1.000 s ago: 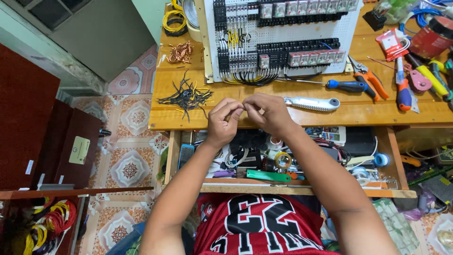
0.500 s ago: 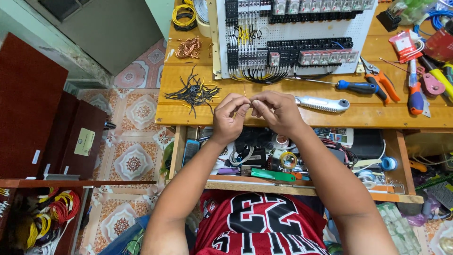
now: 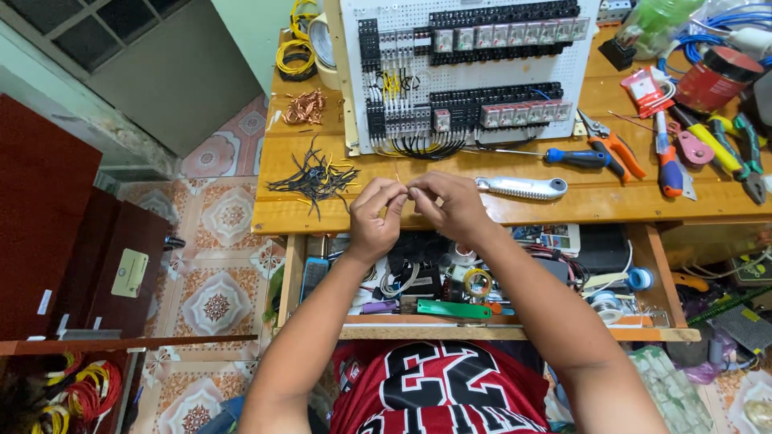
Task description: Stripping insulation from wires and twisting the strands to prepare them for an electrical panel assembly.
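Note:
My left hand and my right hand meet fingertip to fingertip over the front edge of the wooden workbench, pinching a short thin yellow wire between them. Straight behind them stands a white perforated panel carrying rows of black relays and terminal blocks with black and yellow wiring. Left of my left hand lies a heap of cut black and yellow wire pieces. A silver utility knife rests just right of my right hand.
A blue-handled screwdriver, orange pliers and several other hand tools lie at the right. Copper scraps and yellow wire coils sit at the back left. An open drawer of clutter lies below my arms.
My hands stay together at the bench edge, still working the small wire; the view has shifted slightly, so the bench now sits further right in the picture.

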